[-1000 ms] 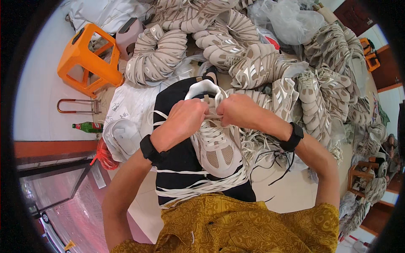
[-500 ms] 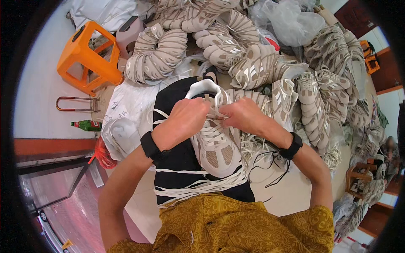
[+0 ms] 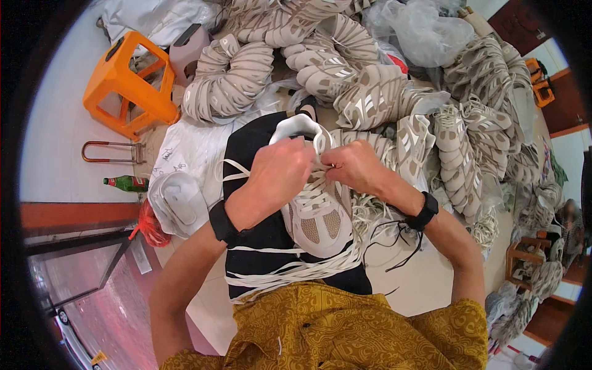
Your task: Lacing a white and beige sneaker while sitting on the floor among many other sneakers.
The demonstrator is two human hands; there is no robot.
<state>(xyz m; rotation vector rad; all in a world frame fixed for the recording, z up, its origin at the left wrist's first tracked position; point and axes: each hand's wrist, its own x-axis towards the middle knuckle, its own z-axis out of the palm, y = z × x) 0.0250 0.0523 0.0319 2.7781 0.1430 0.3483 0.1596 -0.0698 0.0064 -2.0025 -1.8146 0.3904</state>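
Both hands at work on a beige sneaker resting toe-toward-the-body on a black cloth over the lap. Left hand closed in a pinching grip on a white lace at the top eyelets, just beside the shoe's white collar. Right hand likewise closed on the lace from the other side, fingertips nearly touching the left ones above the tongue. Black wristbands on both forearms. Loose white laces strewn across the cloth below the toe, a dark cord trailing off near the right wrist. Little free room ahead: heaps of matching sneakers crowding the far and right sides, bundled rows curling around. More open floor to the left, bounded by an orange plastic stool, a metal U-shaped handle and a green bottle lying on its side. A white cap-like item just beside the left elbow, a red mesh scrap under it. Clear plastic bags at the top. Exact lace path under the fingers hidden; shoe's heel covered by the hands; far right corner blurred and bent by the lens rim; lower edge cut off by a mustard patterned shirt.
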